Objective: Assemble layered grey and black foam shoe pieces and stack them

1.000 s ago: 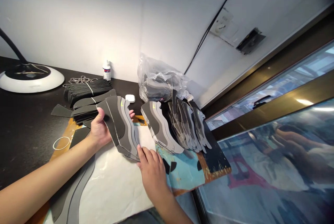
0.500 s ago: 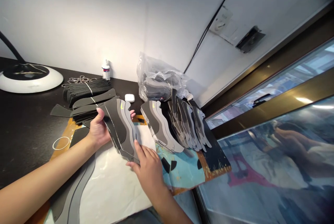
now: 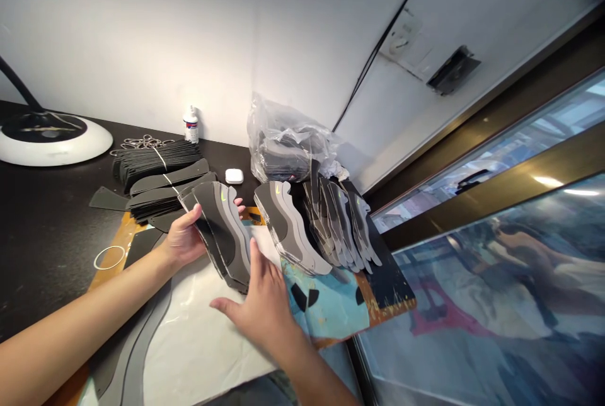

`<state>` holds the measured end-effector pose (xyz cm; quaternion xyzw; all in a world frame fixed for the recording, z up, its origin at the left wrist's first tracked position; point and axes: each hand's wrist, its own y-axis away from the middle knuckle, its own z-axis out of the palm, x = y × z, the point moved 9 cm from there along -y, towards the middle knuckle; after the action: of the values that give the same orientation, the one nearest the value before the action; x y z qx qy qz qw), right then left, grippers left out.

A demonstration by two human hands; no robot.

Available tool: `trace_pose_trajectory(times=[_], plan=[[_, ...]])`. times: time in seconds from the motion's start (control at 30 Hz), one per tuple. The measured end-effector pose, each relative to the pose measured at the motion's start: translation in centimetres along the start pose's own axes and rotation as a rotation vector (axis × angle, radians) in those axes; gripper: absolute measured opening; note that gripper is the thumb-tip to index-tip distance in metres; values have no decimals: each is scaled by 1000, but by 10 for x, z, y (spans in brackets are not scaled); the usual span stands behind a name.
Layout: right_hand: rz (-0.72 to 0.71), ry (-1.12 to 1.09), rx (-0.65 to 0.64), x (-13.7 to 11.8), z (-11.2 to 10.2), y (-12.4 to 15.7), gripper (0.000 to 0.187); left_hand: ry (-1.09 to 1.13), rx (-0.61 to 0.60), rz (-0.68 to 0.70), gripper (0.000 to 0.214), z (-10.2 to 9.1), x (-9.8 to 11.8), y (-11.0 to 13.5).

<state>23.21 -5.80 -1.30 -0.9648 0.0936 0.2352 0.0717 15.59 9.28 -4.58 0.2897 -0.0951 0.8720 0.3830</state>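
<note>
The left hand (image 3: 182,243) grips a fanned stack of grey shoe-upper panels (image 3: 222,236), its fingertips hidden behind them. The open right hand (image 3: 265,311) sits apart or barely touching, hard to tell, left of overlapping leaning panels (image 3: 338,226).

White lamp base (image 3: 51,142), white bottle (image 3: 191,126), earbud case (image 3: 234,176), clear plastic bag (image 3: 282,141).

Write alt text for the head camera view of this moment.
A person's left hand holds up a stack of grey and black shoe-shaped cutouts, the open right hand at its edge. More cutouts lie beside it, near a clear plastic bag on a dark bench.
</note>
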Motion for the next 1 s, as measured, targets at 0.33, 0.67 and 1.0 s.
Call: trace_pose_trajectory(times=[0.33,0.67,1.0], plan=[[100,-214,-85,-2,17,-19,102,-65,-92,29,74,5,10,-2],[35,-415,-217,2,9,-17,96,-42,-105,169,106,15,22,-1],[-44,-325,-212,-1,18,-21,113,-135,87,146,79,7,13,0]])
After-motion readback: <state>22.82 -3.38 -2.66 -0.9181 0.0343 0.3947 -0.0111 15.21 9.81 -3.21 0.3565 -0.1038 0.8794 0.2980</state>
